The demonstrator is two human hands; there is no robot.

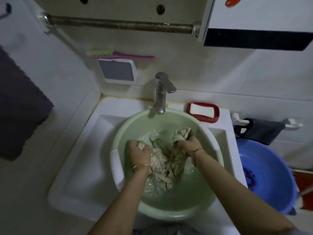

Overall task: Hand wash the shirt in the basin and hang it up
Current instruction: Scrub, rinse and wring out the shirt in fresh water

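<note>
A pale green plastic basin (pixel 135 121) with white handles sits in the white sink and holds water. A wet cream shirt (pixel 162 165) with dark trim lies bunched in the water. My left hand (pixel 138 152) grips a fold of the shirt at the left of the bunch. My right hand (pixel 188 146) grips another bunch of it, lifted slightly toward the basin's far right. Both fists are curled round fabric, and a gold bangle is on my left wrist.
A chrome tap (pixel 161 92) stands behind the basin. A red soap dish (pixel 203 111) with a white bar sits at its right. A blue basin (pixel 267 177) is lower right, a metal rail (pixel 118 25) on the wall above, a dark towel (pixel 18 106) at left.
</note>
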